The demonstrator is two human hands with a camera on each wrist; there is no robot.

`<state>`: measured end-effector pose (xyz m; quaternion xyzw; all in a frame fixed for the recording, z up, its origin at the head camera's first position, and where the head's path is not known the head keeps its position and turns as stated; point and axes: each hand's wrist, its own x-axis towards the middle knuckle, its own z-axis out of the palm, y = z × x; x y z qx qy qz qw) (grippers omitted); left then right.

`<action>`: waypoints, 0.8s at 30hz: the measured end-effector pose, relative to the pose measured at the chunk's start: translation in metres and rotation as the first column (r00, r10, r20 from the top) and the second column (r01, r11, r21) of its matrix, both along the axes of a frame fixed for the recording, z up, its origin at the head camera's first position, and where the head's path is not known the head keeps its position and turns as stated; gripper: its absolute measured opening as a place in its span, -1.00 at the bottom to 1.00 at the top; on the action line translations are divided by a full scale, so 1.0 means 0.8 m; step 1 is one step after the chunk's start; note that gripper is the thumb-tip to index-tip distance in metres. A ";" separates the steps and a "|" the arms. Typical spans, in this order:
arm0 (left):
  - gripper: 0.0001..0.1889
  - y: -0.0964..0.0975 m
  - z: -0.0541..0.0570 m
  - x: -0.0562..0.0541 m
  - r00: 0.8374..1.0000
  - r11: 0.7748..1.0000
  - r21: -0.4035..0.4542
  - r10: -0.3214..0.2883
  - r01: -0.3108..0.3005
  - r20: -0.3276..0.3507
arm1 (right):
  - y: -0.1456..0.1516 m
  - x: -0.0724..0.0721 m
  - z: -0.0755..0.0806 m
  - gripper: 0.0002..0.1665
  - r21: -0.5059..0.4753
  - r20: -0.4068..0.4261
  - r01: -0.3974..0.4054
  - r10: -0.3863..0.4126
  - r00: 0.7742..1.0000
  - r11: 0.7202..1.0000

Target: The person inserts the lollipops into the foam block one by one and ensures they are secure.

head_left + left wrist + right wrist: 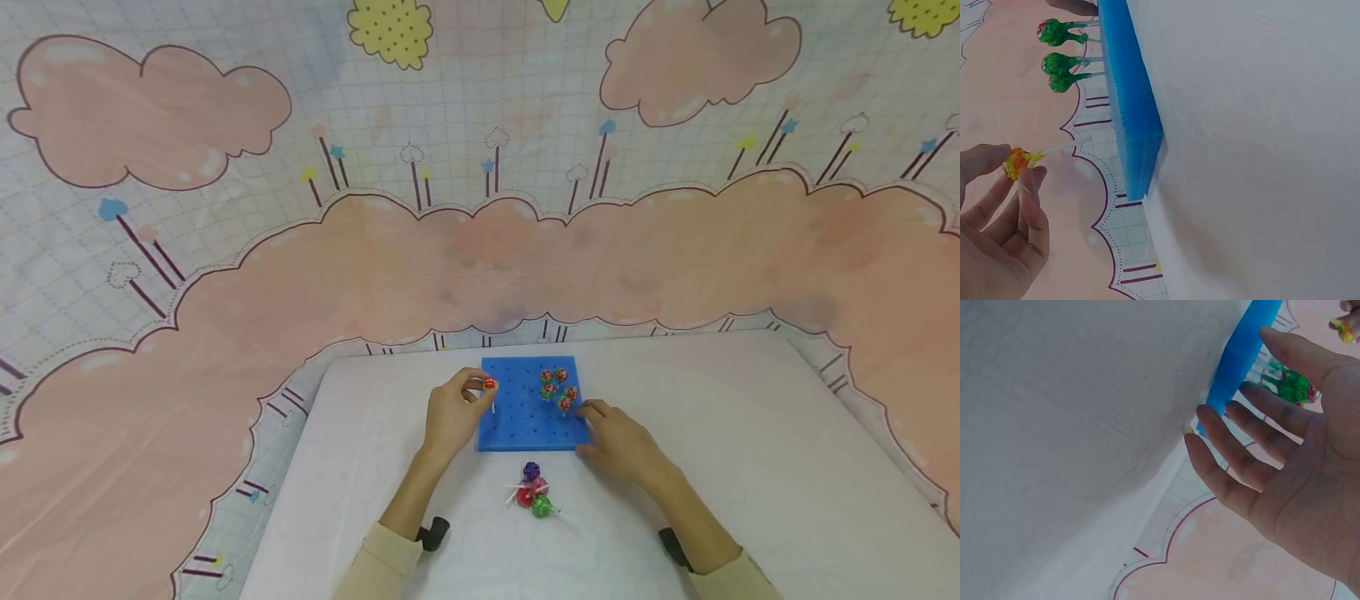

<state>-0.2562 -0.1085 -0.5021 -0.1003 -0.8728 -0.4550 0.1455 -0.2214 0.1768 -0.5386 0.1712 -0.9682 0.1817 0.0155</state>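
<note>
My left hand (453, 412) pinches a lollipop (1017, 164) in a yellow and orange wrapper by its candy head. Its white stick points down over the left part of a blue foam board (517, 417) dotted with small holes, the stick's tip apart from the board in the left wrist view. Several green-wrapped lollipops (1059, 64) stand by their sticks in the board's right half. At the board's right edge, my right hand (622, 437) rests with relaxed, spread fingers (1225, 475), holding nothing.
In front of the board, several loose lollipops lie in a small pile, among them a purple one (531, 471), a red one (525, 497) and a green one (541, 506). All stands on a white-covered table (360, 425). Behind it hangs a patterned cloth (480, 267).
</note>
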 end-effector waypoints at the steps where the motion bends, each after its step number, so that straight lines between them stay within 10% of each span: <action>1: -0.78 0.000 -0.001 0.000 1.000 1.000 0.000 -0.001 0.001 0.000 | 0.000 0.000 0.000 -0.32 0.000 0.001 0.001 -0.001 1.000 1.000; 24: -0.80 0.002 -0.021 -0.010 0.999 0.999 -0.054 0.004 -0.006 -0.042 | 0.000 -0.001 0.001 -0.34 0.008 -0.003 0.007 -0.007 1.000 1.000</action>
